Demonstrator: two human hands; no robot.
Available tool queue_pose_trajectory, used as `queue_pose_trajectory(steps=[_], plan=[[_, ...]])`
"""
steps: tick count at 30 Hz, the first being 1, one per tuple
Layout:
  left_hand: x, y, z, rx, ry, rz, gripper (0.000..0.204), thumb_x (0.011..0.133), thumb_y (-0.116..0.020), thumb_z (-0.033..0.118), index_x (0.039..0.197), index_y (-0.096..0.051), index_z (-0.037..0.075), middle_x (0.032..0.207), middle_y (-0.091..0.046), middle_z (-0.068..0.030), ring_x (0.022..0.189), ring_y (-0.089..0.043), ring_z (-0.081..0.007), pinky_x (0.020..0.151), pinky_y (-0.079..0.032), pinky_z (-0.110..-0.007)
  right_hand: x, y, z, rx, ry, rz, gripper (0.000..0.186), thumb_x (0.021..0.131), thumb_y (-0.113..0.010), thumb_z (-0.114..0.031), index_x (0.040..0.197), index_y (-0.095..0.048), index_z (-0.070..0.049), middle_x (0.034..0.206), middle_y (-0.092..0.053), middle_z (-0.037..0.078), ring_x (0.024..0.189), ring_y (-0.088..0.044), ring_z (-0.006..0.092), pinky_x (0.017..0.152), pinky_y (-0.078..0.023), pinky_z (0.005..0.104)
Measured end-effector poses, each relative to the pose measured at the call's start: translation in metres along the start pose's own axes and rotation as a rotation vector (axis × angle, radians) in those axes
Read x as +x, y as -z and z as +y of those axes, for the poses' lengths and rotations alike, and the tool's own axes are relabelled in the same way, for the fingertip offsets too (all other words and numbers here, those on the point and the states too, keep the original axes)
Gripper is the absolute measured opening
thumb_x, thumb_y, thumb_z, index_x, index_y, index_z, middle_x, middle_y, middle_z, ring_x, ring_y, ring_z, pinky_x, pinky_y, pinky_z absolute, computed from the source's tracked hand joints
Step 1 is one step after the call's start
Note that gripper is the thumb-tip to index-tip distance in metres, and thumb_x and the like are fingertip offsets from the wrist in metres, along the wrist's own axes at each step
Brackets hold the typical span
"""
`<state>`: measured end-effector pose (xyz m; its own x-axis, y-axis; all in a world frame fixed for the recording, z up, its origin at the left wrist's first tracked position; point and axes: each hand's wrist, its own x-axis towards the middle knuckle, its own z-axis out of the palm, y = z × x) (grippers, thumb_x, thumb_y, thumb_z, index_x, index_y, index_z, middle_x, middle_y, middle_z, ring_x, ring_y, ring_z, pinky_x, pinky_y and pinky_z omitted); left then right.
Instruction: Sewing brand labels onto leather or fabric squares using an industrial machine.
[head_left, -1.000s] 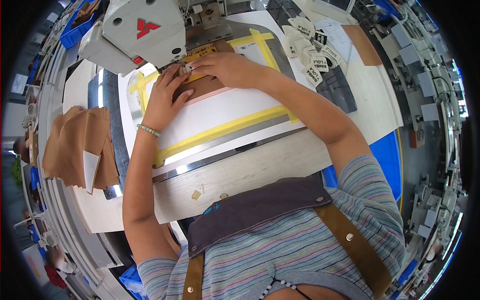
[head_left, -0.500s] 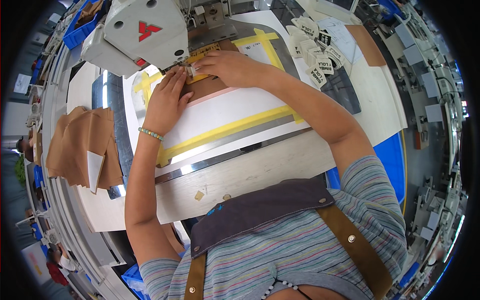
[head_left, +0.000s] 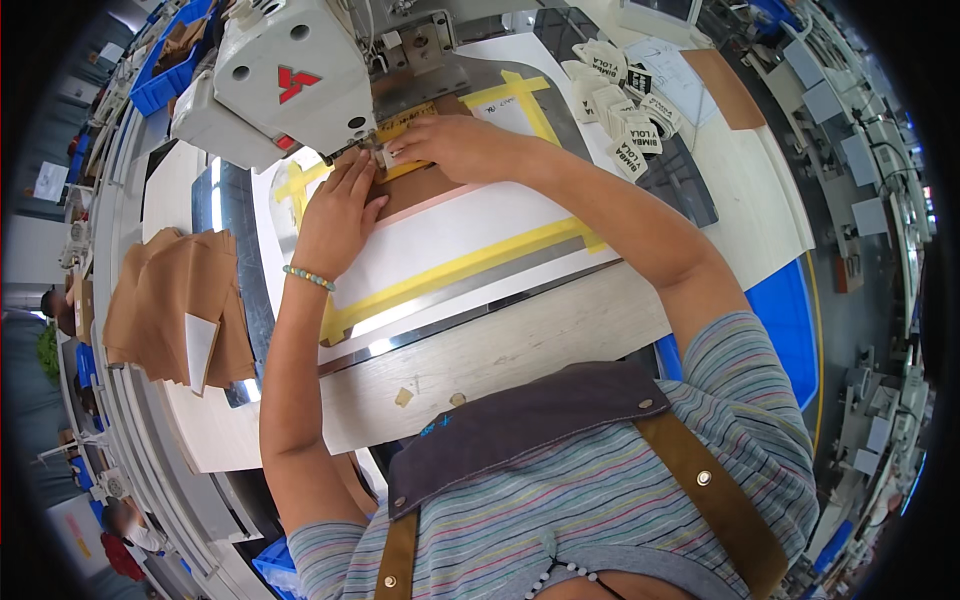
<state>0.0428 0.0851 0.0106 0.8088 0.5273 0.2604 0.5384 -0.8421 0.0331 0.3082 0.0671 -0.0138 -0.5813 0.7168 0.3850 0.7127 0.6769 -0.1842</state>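
I'm resting the left hand (head_left: 342,212) on the brown panel (head_left: 428,189), its fingers lying nearly flat side by side and its thumb standing apart, so they aren't clamping anything that I can see. The right hand (head_left: 465,148) is reaching over from the other side with its fingers bent; I can't tell whether they are pinching or only pressing. A small pale piece (head_left: 389,157) is sitting between the two sets of fingertips, and the panel is lying underneath both hands. Just beyond the fingers, the sewing machine head (head_left: 292,88) is looming, and a yellow strip (head_left: 413,117) is lying on the panel.

For good placing, I'm judging that the left fingers should be pressing evenly, so the panel isn't creeping or puckering while the right fingers are making only small adjustments. I'm also wanting the fingertips clear of the machine's working parts. Well left of the left fingers, brown pieces (head_left: 178,310) are lying stacked; right of the right fingers, labels (head_left: 618,112) are piling up loosely.
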Motion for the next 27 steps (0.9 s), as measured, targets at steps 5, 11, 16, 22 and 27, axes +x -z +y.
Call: queue_pose_trajectory(steps=[5, 11, 16, 22, 27], plan=[[0.003, -0.003, -0.004, -0.039, 0.032, 0.024, 0.052, 0.099, -0.067, 0.021, 0.143, -0.055, -0.005, 0.15, -0.057, -0.0205, 0.141, -0.051, -0.0365, 0.114, -0.044, -0.045, 0.003, -0.003, 0.006, -0.053, 0.001, 0.032, 0.045, 0.09, -0.054, 0.003, 0.131, -0.07, -0.005, 0.142, -0.066, 0.007, 0.132, -0.058, 0.0295, 0.114, -0.048, 0.0392], [0.002, -0.013, -0.016, -0.134, 0.058, 0.094, 0.051, 0.1, -0.065, 0.02, 0.144, -0.055, -0.003, 0.149, -0.058, -0.0214, 0.139, -0.052, -0.0389, 0.115, -0.042, -0.047, 0.014, 0.0, 0.012, -0.063, -0.033, 0.016, 0.044, 0.09, -0.054, 0.002, 0.13, -0.071, -0.005, 0.14, -0.067, 0.007, 0.131, -0.059, 0.0287, 0.113, -0.049, 0.039], [-0.002, -0.013, -0.021, -0.166, 0.078, 0.131, 0.047, 0.1, -0.065, 0.018, 0.142, -0.058, -0.001, 0.145, -0.061, -0.0205, 0.134, -0.054, -0.0414, 0.115, -0.042, -0.048, 0.013, -0.001, 0.017, -0.053, -0.055, 0.022, 0.045, 0.089, -0.053, 0.003, 0.13, -0.071, -0.005, 0.14, -0.067, 0.008, 0.131, -0.059, 0.0293, 0.113, -0.048, 0.0391], [-0.01, -0.006, -0.024, -0.177, 0.091, 0.169, 0.044, 0.098, -0.066, 0.013, 0.139, -0.061, 0.0, 0.14, -0.065, -0.0173, 0.128, -0.056, -0.0442, 0.114, -0.043, -0.05, -0.012, 0.032, -0.003, -0.02, -0.073, 0.119, 0.047, 0.089, -0.052, 0.004, 0.132, -0.069, -0.005, 0.143, -0.065, 0.009, 0.132, -0.057, 0.0307, 0.113, -0.048, 0.0403], [-0.001, -0.003, -0.016, -0.208, 0.01, 0.196, 0.042, 0.096, -0.068, 0.01, 0.136, -0.063, -0.001, 0.14, -0.065, -0.0159, 0.128, -0.057, -0.0414, 0.114, -0.044, -0.047, -0.063, 0.059, 0.001, 0.051, -0.256, 0.36, 0.046, 0.089, -0.052, 0.006, 0.129, -0.07, -0.007, 0.137, -0.067, 0.009, 0.131, -0.058, 0.0315, 0.111, -0.049, 0.0416]])
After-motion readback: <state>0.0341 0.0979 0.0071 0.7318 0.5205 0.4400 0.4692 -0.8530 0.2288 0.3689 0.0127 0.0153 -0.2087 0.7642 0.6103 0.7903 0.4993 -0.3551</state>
